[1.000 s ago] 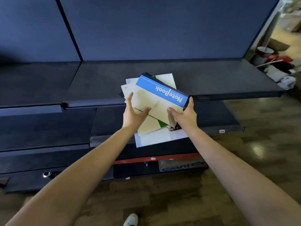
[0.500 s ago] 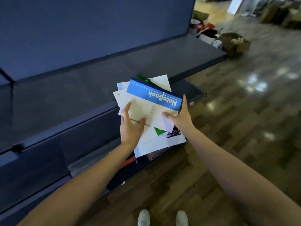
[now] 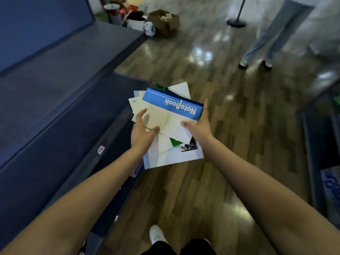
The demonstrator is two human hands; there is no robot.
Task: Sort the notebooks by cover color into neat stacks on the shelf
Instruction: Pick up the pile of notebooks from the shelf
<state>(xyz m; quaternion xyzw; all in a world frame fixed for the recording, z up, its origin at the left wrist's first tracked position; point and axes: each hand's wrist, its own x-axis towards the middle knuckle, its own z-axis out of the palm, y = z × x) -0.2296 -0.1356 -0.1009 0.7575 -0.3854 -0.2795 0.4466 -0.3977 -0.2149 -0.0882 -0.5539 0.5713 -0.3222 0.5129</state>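
Note:
I hold an untidy pile of notebooks (image 3: 166,124) in both hands, out over the wooden floor. The top one is cream with a blue band (image 3: 172,104) reading "NoteBook". White, green and pale blue covers stick out beneath it. My left hand (image 3: 142,134) grips the pile's left edge, thumb on top. On the pile's right side is my right hand (image 3: 199,124), thumb on the cover and fingers along the edge. The dark blue shelf (image 3: 60,74) runs along my left and holds nothing in view.
A lower shelf tier (image 3: 60,144) juts out at my left. At the shelf's far end sit a cardboard box (image 3: 163,21), buckets and crumpled paper. Another person's legs (image 3: 261,45) stand at the back right beside a stand base (image 3: 236,22). A dark rack (image 3: 320,144) lines the right.
I have turned right, away from the shelf. The pile, which hung over the shelf edge a second ago, is now above the floor. Both hands keep the same grip.

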